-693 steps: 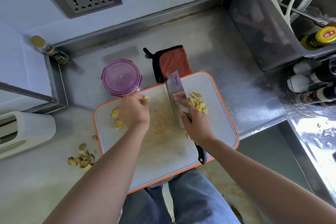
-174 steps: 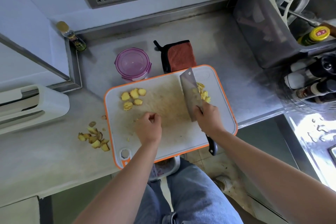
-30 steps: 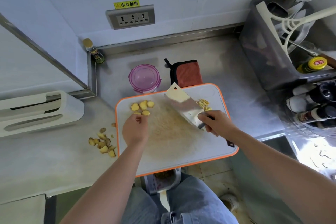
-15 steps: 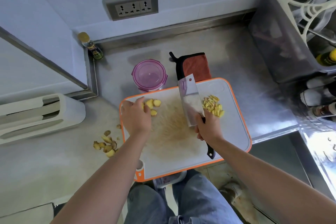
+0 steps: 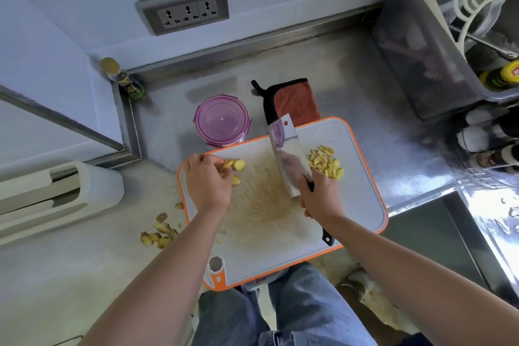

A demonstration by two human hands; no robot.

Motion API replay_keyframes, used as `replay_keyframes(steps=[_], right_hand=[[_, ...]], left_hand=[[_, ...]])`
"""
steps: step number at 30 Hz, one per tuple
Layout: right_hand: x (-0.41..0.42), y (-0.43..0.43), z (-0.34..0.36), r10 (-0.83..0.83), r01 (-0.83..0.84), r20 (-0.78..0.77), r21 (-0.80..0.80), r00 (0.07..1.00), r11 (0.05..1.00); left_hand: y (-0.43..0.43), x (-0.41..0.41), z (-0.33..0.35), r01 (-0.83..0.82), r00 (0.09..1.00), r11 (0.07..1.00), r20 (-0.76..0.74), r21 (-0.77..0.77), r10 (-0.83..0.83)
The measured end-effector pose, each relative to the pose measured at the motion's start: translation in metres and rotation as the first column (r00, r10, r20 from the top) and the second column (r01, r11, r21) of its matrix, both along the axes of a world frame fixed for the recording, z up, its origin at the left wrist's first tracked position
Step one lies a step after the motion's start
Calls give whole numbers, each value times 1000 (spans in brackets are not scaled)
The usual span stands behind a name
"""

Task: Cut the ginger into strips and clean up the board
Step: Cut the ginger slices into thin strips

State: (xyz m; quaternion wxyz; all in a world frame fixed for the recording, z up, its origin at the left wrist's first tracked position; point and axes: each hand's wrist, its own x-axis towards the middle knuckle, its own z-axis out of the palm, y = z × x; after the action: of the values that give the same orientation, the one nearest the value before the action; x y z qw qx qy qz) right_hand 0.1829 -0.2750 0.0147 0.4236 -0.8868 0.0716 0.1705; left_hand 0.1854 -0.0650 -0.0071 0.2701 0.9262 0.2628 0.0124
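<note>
on the board (image 5: 362, 205): slices (image 5: 235, 164) left, strips (image 5: 325, 164) right
left hand (image 5: 209, 185): fingers curled on slices, seemingly pinching one
right hand (image 5: 320, 199): grips cleaver (image 5: 289, 157)

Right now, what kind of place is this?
Most likely a kitchen prep corner: a steel counter, a cleaver over an orange-rimmed cutting board with cut ginger, and sauce bottles racked at the right.
</note>
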Motion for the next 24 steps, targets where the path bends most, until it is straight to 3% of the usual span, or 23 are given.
replay_keyframes(steps=[4,7,9,12,15,20,24], right_hand=[[1,-1,2,19,-19,-31,9,999,1000],[0,-6,0,10,-5,-83,62,997,998],[-3,-12,2,22,-16,-88,70,996,997],[-12,-23,5,25,-22,-63,52,998,998],[-20,-34,6,45,-46,-42,-1,998,999],[-32,-42,2,103,-108,-42,-121,994,987],[-43,-38,-2,123,-122,-2,-188,992,975]], left_hand=[[0,-9,7,-32,985,998,168,-62,42],[-12,-16,10,-3,976,962,207,-272,61],[-27,-21,10,63,984,926,177,-371,4],[-54,-29,9,141,988,866,16,-479,-152],[-77,-37,3,121,985,883,-59,-453,-165],[-87,-47,-11,84,992,980,-79,-178,-99],[-82,-55,-13,95,994,979,-28,-180,-102]])
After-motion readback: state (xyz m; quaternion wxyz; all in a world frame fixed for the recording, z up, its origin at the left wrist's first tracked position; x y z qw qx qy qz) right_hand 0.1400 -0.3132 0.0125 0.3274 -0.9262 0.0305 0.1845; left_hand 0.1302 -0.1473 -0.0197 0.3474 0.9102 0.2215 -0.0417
